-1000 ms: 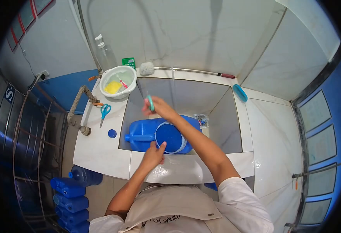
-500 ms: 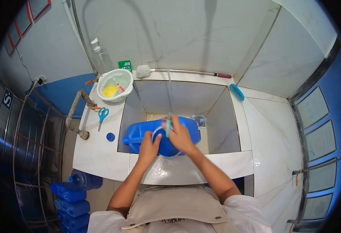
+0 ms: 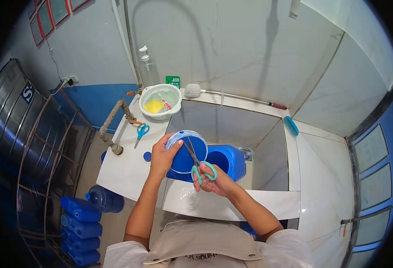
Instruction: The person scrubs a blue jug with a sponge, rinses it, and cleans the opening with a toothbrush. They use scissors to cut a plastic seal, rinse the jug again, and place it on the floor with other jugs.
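My left hand (image 3: pixel 162 157) grips the edge of a round blue lid (image 3: pixel 181 157) with a white, printed band around its rim. Its face is turned up toward me. In my right hand (image 3: pixel 221 181) is a pair of scissors (image 3: pixel 195 161) with mint-green handles, fingers through the loops. The blades are slightly parted and lie over the lid, pointing up and left. Below and to the right, a blue water jug (image 3: pixel 236 161) lies on its side in the tiled sink (image 3: pixel 268 156). Its wide round opening shows, partly hidden by the lid and my right hand.
On the left counter are blue-handled scissors (image 3: pixel 141 133), a small blue cap (image 3: pixel 147 156) and a white basin (image 3: pixel 178 107) holding a yellow sponge. A long-handled brush (image 3: pixel 236 96) lies behind the sink; a teal brush (image 3: pixel 291 126) sits right. Several blue jugs (image 3: pixel 82 228) stand on the floor.
The lid has come off the jug's opening and is raised in my left hand. The scissors have turned, with their blades now over the lid. My view has shifted leftward.
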